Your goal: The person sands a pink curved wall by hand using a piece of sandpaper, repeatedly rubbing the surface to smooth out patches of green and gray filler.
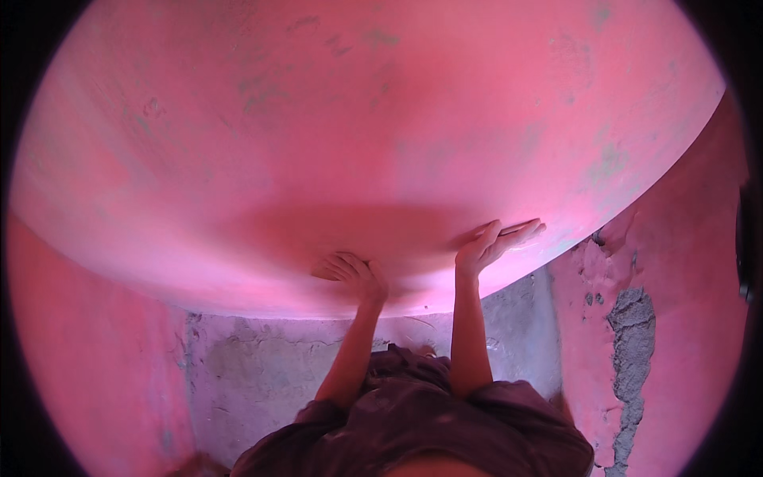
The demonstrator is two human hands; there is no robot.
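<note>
A broad pink wall (pixel 334 149), bent into a curve by the lens, fills the upper part of the head view. Its painted surface bears faint green patches. My left hand (pixel 351 274) rests against the wall's lower part, fingers pointing left and the palm hidden. To its right and slightly higher, my right hand (pixel 498 241) lies against the same wall, its fingers stretched towards the right. No object shows in either hand. A dark shadow spreads over the wall between and above the hands.
Below is a grey, worn floor (pixel 268 369). A pink side wall (pixel 685 334) stands at right, with a long patch of exposed grey plaster (pixel 633 352). Another pink wall (pixel 101 346) is at left. A dark object (pixel 744 244) shows at the far right rim.
</note>
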